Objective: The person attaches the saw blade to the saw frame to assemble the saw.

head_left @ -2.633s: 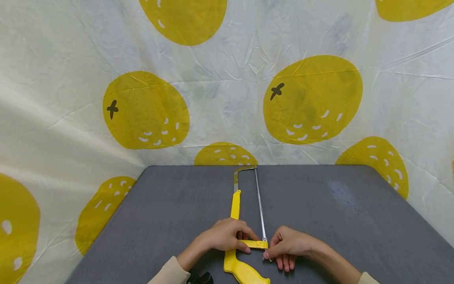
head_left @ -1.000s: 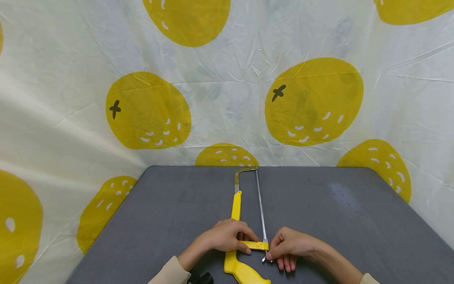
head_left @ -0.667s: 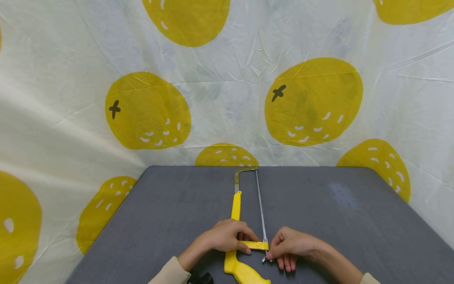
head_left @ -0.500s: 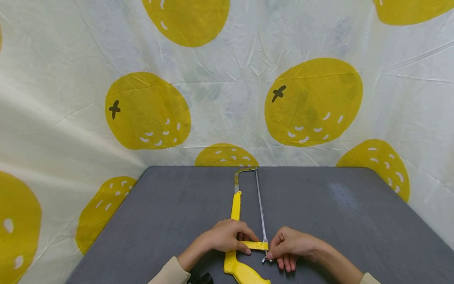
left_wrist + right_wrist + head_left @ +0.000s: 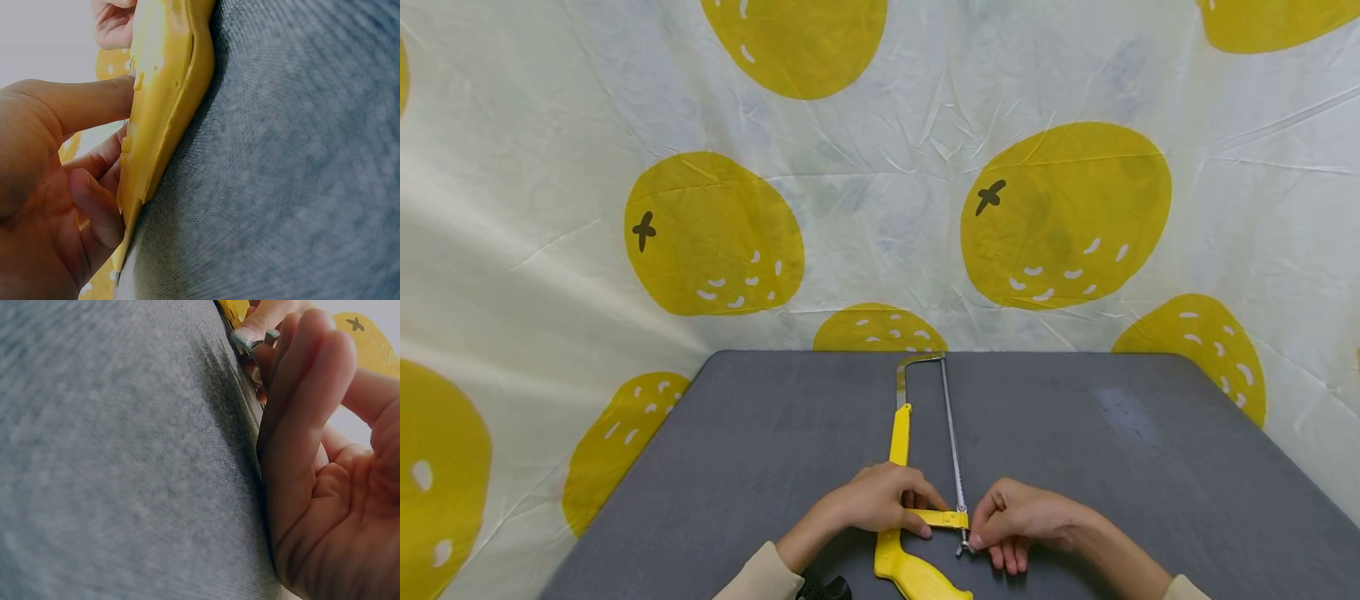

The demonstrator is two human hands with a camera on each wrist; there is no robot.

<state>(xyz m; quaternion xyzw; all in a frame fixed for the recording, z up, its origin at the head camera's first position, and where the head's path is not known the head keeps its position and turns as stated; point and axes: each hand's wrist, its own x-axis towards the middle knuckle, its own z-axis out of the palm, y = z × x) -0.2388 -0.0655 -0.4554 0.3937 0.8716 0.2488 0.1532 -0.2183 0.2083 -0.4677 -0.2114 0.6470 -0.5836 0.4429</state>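
A hacksaw with a yellow handle (image 5: pixel 919 575) lies flat on the grey table, its thin blade (image 5: pixel 952 442) on the right and its silver bow at the far end. My left hand (image 5: pixel 880 498) holds the yellow frame at the handle end, thumb and fingers around the short crosspiece (image 5: pixel 946 518). In the left wrist view, thumb and fingertips meet the yellow frame (image 5: pixel 165 81). At the blade's near end sticks out a metal wing nut (image 5: pixel 962 548). Thumb and forefinger of my right hand (image 5: pixel 1018 512) pinch it, the other fingers curled beneath and partly hiding it.
The grey table (image 5: pixel 760 433) extends to a white cloth (image 5: pixel 880 225) printed with yellow fruit, hung behind and at the left. A black object (image 5: pixel 823 588) shows by my left sleeve at the near edge. A pale smudge (image 5: pixel 1123 412) marks the table at right.
The wing nut has turned, its wings now at a different angle. My right hand has shifted slightly right at the nut. My left hand and the hacksaw have stayed in place.
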